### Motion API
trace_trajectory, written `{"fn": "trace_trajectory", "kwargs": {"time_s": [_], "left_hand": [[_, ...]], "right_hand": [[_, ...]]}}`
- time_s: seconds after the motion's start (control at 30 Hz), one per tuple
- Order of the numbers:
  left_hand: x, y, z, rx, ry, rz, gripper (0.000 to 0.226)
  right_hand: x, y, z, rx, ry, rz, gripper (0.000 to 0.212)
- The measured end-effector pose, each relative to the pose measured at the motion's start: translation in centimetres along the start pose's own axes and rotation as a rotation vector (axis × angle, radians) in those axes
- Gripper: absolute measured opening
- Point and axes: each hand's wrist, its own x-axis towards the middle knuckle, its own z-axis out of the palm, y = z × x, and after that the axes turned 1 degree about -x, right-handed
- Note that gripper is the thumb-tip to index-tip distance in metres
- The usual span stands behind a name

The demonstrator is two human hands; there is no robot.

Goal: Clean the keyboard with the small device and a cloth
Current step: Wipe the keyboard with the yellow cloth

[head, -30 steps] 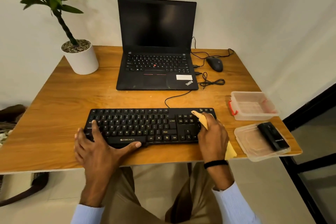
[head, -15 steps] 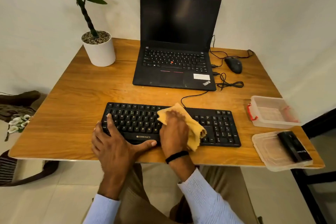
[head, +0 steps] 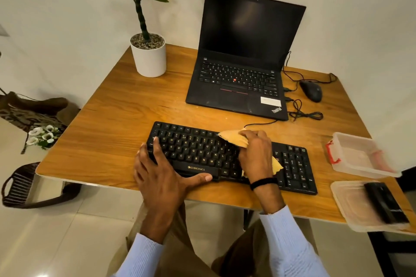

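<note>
Your right hand [head: 255, 152] is closed around the yellow cloth [head: 235, 137] and presses it on the middle of the keyboard [head: 195, 153], just right of the letter keys, while your left hand [head: 162, 177] lies spread and flat on the keyboard's left end, thumb along the front edge, holding nothing. The keyboard sits in the lower centre of the frame, close to the near edge of the table [head: 112, 123]. I think a strong wipe toward you could push it over this edge, so the left hand must hold it firm. Its cable [head: 261, 122] runs up to the laptop [head: 243, 69], and a loose corner of cloth may catch it (or pull a keycap). The small device [head: 382, 202] rests on a plastic lid [head: 351, 207] at the lower right, and this lid seems to hang over the table edge; a careless elbow could knock it down. An open plastic box [head: 360, 155] stands just right of the keyboard, so room there is narrow. The left side of the table is free for moving.
</note>
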Motion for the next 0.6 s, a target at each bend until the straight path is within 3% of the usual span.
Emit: {"fn": "trace_trajectory", "kwargs": {"time_s": [0.13, 0.33, 0.53, 0.6], "left_hand": [[0.0, 0.0, 0.1, -0.009, -0.005, -0.004, 0.157], [0.1, -0.1, 0.2, 0.001, 0.016, -0.002, 0.158], [0.1, -0.1, 0.3, 0.02, 0.022, -0.003, 0.158], [0.1, -0.1, 0.3, 0.023, 0.02, -0.007, 0.158]], "right_hand": [[1.3, 1.6, -2.4, 0.069, -0.027, -0.065, 0.039], [2.6, 2.3, -4.6, 0.243, -0.32, -0.064, 0.024], [3.3, 2.5, -3.9, 0.216, -0.281, -0.074, 0.019], [3.1, 2.1, -3.8, 0.207, -0.343, -0.063, 0.031]]}}
